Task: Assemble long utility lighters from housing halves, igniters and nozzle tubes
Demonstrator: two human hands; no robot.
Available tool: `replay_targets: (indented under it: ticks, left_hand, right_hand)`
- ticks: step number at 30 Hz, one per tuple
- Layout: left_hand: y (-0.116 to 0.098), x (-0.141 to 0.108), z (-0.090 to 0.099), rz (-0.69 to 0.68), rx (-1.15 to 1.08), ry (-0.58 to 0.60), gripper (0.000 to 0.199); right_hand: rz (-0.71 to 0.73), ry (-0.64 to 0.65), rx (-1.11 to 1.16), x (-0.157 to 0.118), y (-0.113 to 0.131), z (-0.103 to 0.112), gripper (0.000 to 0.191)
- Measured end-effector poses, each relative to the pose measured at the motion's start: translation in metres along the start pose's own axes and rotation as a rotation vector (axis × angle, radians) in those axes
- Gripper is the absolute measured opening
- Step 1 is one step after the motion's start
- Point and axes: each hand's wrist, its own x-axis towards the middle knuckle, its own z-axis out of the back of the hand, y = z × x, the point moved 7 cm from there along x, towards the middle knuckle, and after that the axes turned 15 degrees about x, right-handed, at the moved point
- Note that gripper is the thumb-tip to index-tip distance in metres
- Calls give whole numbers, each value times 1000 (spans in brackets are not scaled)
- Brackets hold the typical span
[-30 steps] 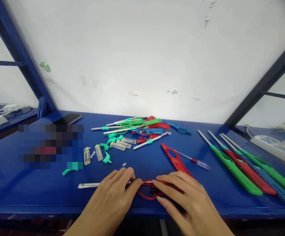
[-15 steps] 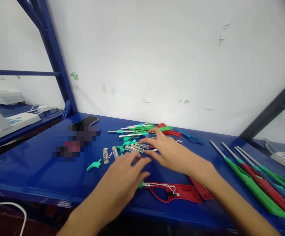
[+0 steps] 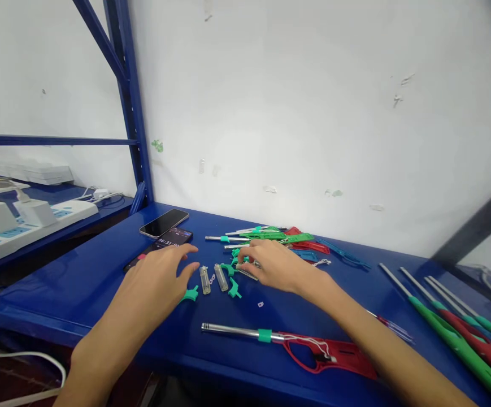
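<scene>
Blue counter stands against a white wall. Left hand, left of centre: fingers released and spread apart, nearest a green trigger piece. Right hand, centre of frame: fingers curled at a clear tube; cannot tell whether they grasp it. Two more clear tubes lie between the hands. Red handle half, lower right of centre, carries white wires and a metal rod pointing left. Assembled lighters: lower right.
</scene>
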Motion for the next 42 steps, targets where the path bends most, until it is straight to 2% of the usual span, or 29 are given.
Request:
replay_targets:
  ticks: [5, 11, 21, 29, 36, 42]
  left_hand:
    - [-8, -8, -11, -41, -3, 141, 32]
    - [12, -5, -32, 64, 11, 234, 37]
    - [6, -17, -25, -33, 94, 396, 13]
    - [-1, -13, -21, -64, 114, 392, 8]
    - [-11, -8, -8, -73, 72, 322, 21]
    - [-5, -10, -18, -84, 124, 354, 20]
  right_hand:
    - [-63, 29, 20, -4, -7, 0, 28]
    - [-148, -6, 48, -22, -26, 5, 26]
    - [-93, -25, 37, -20, -18, -16, 25]
    - [-141, -28, 8, -24, -28, -17, 30]
    - [-113, 0, -20, -23, -20, -22, 27]
    - [-152, 70, -78, -27, -22, -19, 26]
